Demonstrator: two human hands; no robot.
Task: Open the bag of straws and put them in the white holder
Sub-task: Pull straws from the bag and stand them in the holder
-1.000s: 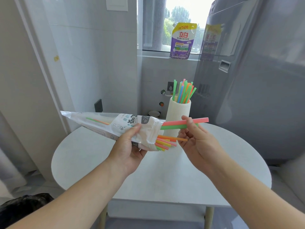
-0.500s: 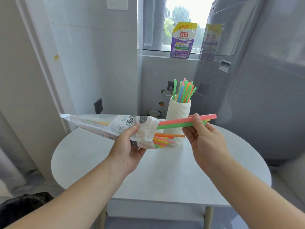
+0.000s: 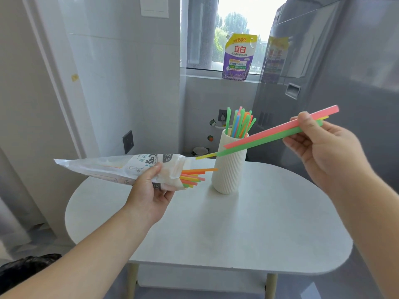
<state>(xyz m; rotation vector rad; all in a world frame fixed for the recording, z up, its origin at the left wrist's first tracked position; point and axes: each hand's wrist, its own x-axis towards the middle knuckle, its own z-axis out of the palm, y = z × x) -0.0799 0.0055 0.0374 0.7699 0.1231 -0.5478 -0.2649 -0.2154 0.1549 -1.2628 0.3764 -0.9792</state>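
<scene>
The purple and yellow refill pouch (image 3: 237, 59) on the far windowsill (image 3: 205, 73) bears the large red brand characters 立白 on a white field. Its yellow top band reads 150克, after two characters too small to read. The bag of straws (image 3: 121, 167) carries dark printed Chinese characters, creased and cut off, not surely legible. The yellow sticker (image 3: 275, 59) on the grey appliance (image 3: 345, 83) at right is blurred.

Home utility corner: tall grey metal appliance (image 3: 345, 61) at two o'clock, purple-and-yellow plastic laundry-detergent pouch (image 3: 237, 59) on grey windowsill (image 3: 205, 73) at twelve o'clock.
</scene>
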